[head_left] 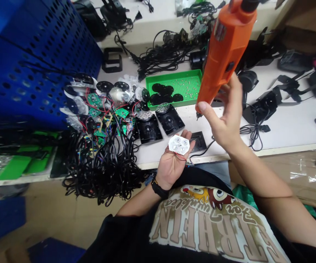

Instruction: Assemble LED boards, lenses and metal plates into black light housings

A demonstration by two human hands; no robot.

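Note:
My left hand [171, 162] is palm up near the table's front edge, with a white hexagonal LED board [178, 144] resting on its fingers. Thin red wires [178, 156] trail from the board across my fingers. My right hand [223, 115] grips an orange electric screwdriver [225, 53], whose top runs out of the picture. Its black bit tip [198, 115] points down, a short way above and to the right of the board. A black square frame [198, 141] lies on the table just beyond my left fingertips.
On the white table [292, 133] are two black lamp housings [158, 124], a green tray [174, 87] with black discs and screws, circuit boards, and a large black cable pile [103, 168]. A blue perforated crate [37, 54] stands at left.

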